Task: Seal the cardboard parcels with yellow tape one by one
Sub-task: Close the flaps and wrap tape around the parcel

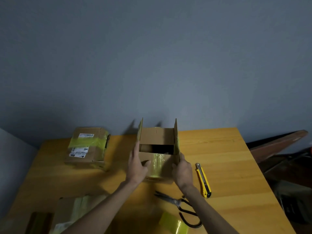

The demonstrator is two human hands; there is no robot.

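Note:
An open cardboard box (157,163) stands mid-table, its two side flaps upright and an old strip of yellow tape down its near face. My left hand (136,168) lies flat against the box's left side, fingers straight along the left flap, thumb on the near face. My right hand (183,171) grips the lower right edge by the right flap. A yellow tape roll (173,224) lies near the table's front edge. A second parcel (87,147), wrapped with yellow tape, sits at the back left.
Black scissors (180,206) lie right of centre, close to my right forearm. A yellow utility knife (204,180) lies right of the box. More cardboard (70,215) rests at the front left. The wooden table (236,166) ends at the right, with dark clutter beyond.

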